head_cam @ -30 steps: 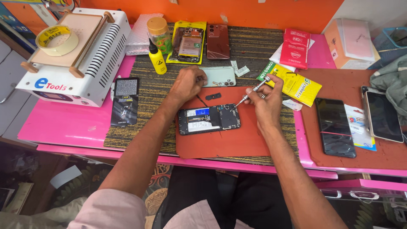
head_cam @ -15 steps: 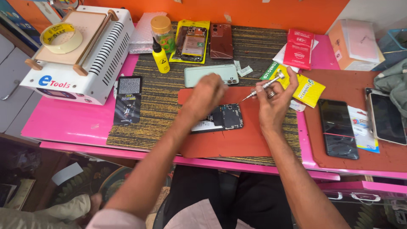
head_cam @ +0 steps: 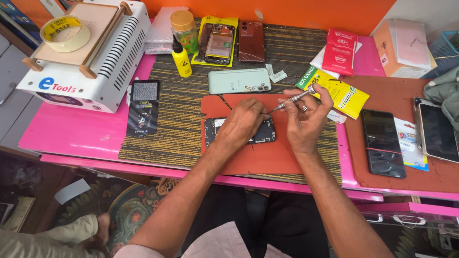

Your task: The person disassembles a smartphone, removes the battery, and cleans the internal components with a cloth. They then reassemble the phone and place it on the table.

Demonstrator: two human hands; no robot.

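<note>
A: While the left hand point(head_cam: 244, 125) lies flat on the opened phone point(head_cam: 240, 132), fingers spread and pressing, not clenched, what's the right doing?

B: Right hand point(head_cam: 304, 119) pinches a small screwdriver point(head_cam: 291, 100) between thumb and fingertips. Tip slants down-left to the phone's upper right edge, just by the left fingertips.

A: Phone location?

B: On the red mat point(head_cam: 248, 157), near the middle of the tabletop, toward the front edge. Mat sits on a striped brown mat point(head_cam: 177, 124) over the pink tabletop point(head_cam: 71, 134).

A: Behind it?

B: Pale green back cover point(head_cam: 239, 80) just past the red mat's far edge. Yellow bottle point(head_cam: 180, 59) with black tip, upright, left of that. Further back a yellow packet with a phone frame point(head_cam: 218, 40) and a dark red phone back point(head_cam: 251, 40).

A: Left side?

B: White machine point(head_cam: 91, 62) at the far left corner, tape roll point(head_cam: 65, 33) on top. Small dark packet point(head_cam: 143, 109) lies in front of it.

A: Right side?

B: Yellow packet point(head_cam: 337, 91) just beyond the right hand, red packet point(head_cam: 340, 51) behind it. Dark phone point(head_cam: 382, 143) face up on a second red mat point(head_cam: 401, 95), well apart from the hands. Another phone point(head_cam: 437, 131) at the right edge.
</note>
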